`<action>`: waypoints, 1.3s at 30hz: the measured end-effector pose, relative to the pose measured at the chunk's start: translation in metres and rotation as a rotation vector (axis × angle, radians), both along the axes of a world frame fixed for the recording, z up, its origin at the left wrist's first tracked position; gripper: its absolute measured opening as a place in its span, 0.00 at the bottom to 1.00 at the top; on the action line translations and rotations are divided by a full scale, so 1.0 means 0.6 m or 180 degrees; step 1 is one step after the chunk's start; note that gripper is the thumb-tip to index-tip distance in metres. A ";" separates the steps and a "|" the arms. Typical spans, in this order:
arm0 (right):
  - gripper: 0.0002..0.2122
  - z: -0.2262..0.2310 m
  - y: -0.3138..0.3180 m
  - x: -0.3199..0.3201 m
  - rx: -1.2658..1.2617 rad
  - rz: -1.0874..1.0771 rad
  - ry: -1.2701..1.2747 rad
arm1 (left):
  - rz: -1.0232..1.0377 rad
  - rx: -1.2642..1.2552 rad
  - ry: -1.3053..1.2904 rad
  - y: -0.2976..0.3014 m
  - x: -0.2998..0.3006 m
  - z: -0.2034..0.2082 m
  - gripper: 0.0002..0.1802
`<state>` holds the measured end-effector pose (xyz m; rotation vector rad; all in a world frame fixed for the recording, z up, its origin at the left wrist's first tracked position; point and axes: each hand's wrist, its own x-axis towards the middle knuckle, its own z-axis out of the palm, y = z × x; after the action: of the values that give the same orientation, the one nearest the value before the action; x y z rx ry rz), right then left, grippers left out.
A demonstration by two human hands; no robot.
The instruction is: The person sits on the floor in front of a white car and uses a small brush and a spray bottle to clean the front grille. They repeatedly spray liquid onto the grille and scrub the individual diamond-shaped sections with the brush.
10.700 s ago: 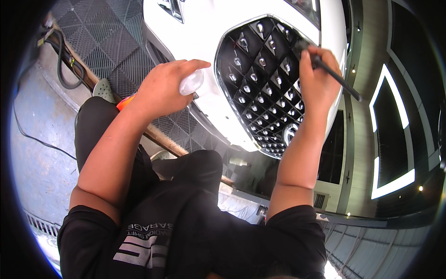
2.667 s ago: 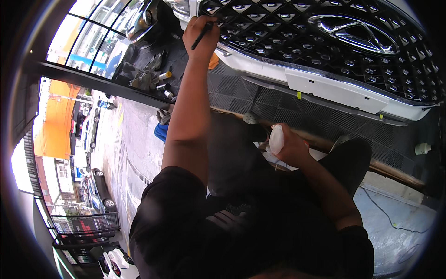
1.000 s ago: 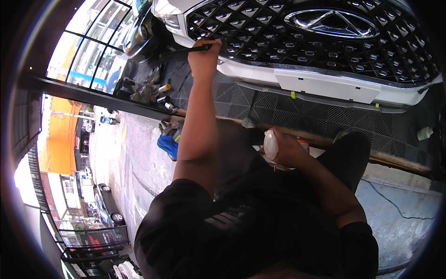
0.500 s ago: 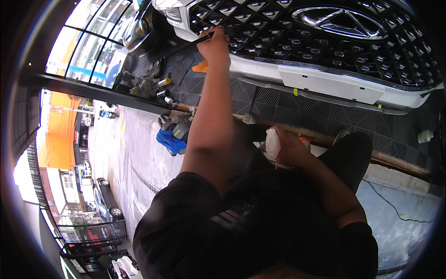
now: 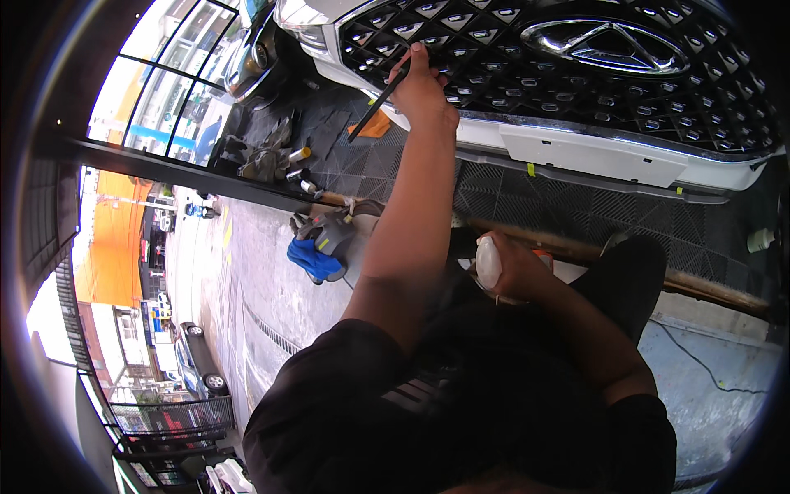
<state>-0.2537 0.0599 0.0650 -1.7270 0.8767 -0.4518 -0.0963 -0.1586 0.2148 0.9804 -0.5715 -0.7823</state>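
Clock positions are read from the centre of the head view, 12 at the top. Nearest is the person's dark-clothed torso (image 5: 461, 412), at 5 to 6 o'clock. At 3 o'clock, close to the body, the right hand (image 5: 518, 270) is wrapped around a pale translucent bottle (image 5: 488, 262). A blue cloth (image 5: 313, 259) lies at 9 o'clock on a grey item.

The left arm extends toward 12 o'clock. There the left hand (image 5: 422, 90) grasps a slim dark tool (image 5: 375, 113), its free end angled down toward 7 o'clock. The tool's other end is hidden at the fingers; contact with the grille (image 5: 510, 90) cannot be determined. The black grille, set with bright studs, spans 12 to 2 o'clock, above a white bumper (image 5: 591, 153).

An orange cloth (image 5: 375, 125) rests near 12 o'clock, on black floor tiles (image 5: 576, 198). A yellow-capped container (image 5: 299, 154) lies at 10:30. Farther off, a dark car (image 5: 196, 358) is parked outside at 8 o'clock.
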 end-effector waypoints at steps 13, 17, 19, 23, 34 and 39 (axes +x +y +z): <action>0.40 0.016 -0.005 -0.010 0.0088 0.0196 0.0140 | -0.0675 0.0252 0.0712 0.022 0.011 -0.001 0.08; 0.40 0.024 -0.008 -0.012 0.0198 0.0079 0.0253 | -0.0824 0.0045 0.0584 0.021 0.049 0.018 0.07; 0.39 0.025 0.001 -0.006 0.0191 0.0132 0.0248 | -0.0812 0.0027 0.0844 0.019 0.037 0.017 0.08; 0.37 0.021 -0.005 -0.005 0.0097 0.0180 0.0100 | -0.0931 0.0188 0.0643 0.031 0.032 0.007 0.09; 0.34 0.017 -0.008 -0.003 0.0123 0.0142 0.0187 | -0.0799 0.0007 -0.1338 0.076 0.086 -0.007 0.18; 0.35 0.034 -0.012 -0.002 0.0370 0.0299 0.0377 | 0.0605 -0.0126 -0.3655 0.082 0.152 -0.021 0.15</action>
<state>-0.2548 0.0528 0.0853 -1.6928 0.8841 -0.2335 -0.0054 -0.1096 0.2023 1.3838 -1.4362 0.0428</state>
